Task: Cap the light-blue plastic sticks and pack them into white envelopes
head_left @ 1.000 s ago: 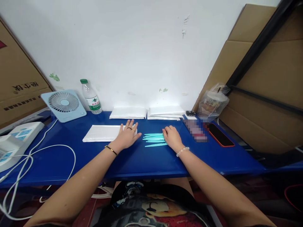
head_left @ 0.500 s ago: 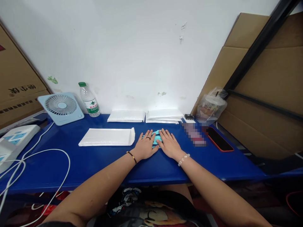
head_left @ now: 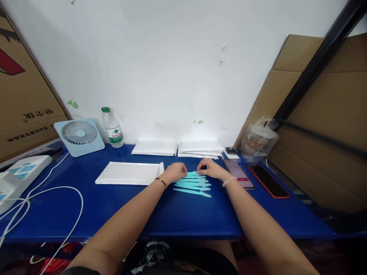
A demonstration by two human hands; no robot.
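Observation:
Several slim turquoise eyebrow razors [head_left: 192,192] lie side by side across the blue table, fanned out towards me. My left hand [head_left: 175,172] is closed in a pinch at the left end of the farthest razor. At that razor's right end, the thumb and fingers of my right hand [head_left: 210,168] are pinched together. Fingers partly cover the far razors. A white padded envelope [head_left: 129,173] lies flat just left of my left hand.
Two stacks of white envelopes [head_left: 155,147] rest against the wall. A fan [head_left: 80,133], a water bottle [head_left: 113,130] and a white power strip [head_left: 23,172] with cables are on the left. Two phones [head_left: 271,181] and a bagged drink cup [head_left: 258,139] are on the right.
My hands have lifted from lying flat over the razors and moved apart, fingers now pinched. The razors have gone from bunched under my palms to spread in a row.

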